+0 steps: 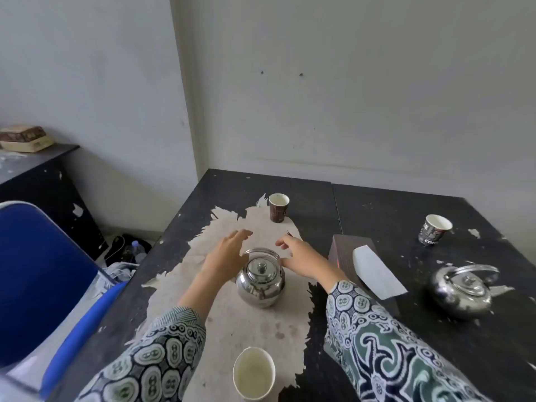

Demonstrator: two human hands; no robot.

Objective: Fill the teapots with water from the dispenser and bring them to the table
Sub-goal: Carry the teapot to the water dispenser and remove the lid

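Observation:
A shiny steel teapot with its lid on stands on the worn middle of the black table. My left hand hovers at its left side, fingers spread, holding nothing. On the other side my right hand is open too, its thumb close to the raised handle. A second steel teapot sits at the right of the table, lid on, handle tilted back. No water dispenser is in view.
Paper cups stand at the back, at the right and near the front edge. A tissue box lies between the teapots. A blue chair is at the left, bags and a bottle on the floor.

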